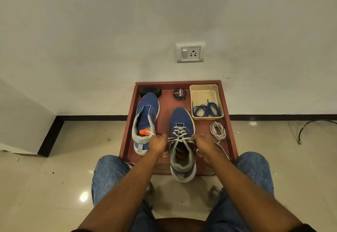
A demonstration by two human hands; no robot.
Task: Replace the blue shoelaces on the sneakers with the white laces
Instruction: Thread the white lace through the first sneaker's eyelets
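Laced sneaker [182, 133] between both hands, left hand [158, 143] and right hand [203, 142] each pinching its white lace [179, 136] ends.

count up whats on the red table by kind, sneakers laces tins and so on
sneakers: 2, an unlaced one and one laced white
white laces: 2, one in the right sneaker, one coiled
blue laces: 1 bundle; number of laces cannot be told
beige trays: 1
polish tins: 1
black oval objects: 1
total: 8
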